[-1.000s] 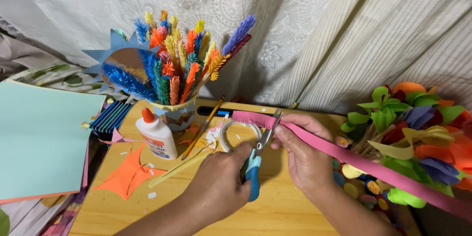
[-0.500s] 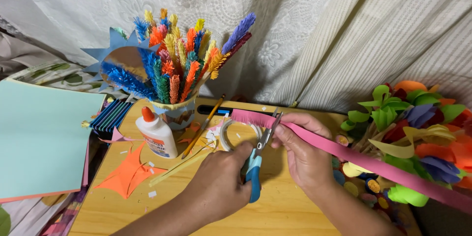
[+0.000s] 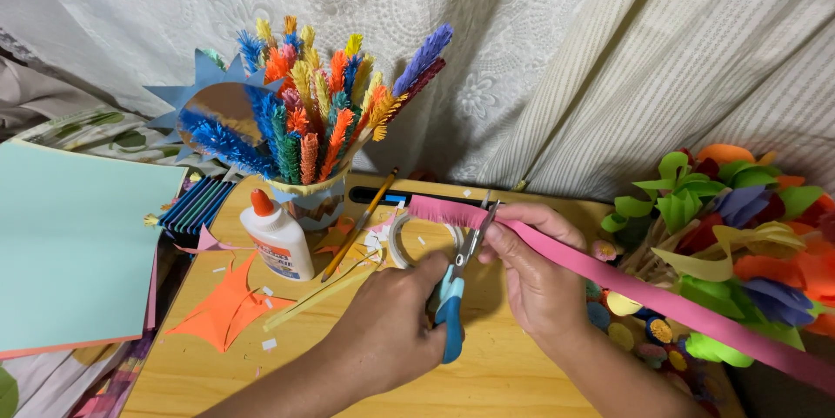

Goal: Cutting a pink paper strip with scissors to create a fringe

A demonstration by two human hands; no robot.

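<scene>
Since a second ago little has shifted: my left hand point(image 3: 391, 331) grips the scissors point(image 3: 457, 292), my right hand point(image 3: 539, 274) pinches the thin, floppy pink paper strip point(image 3: 661, 296) beside the blades.

Two bare forearms enter from the bottom edge. The left hand point(image 3: 391, 327) and the right hand point(image 3: 539, 283) wear no gloves, rings, or bracelets, and neither wrist carries a watch. No sleeve reaches into view on either arm. The fingernails that show are short and unpainted.
</scene>
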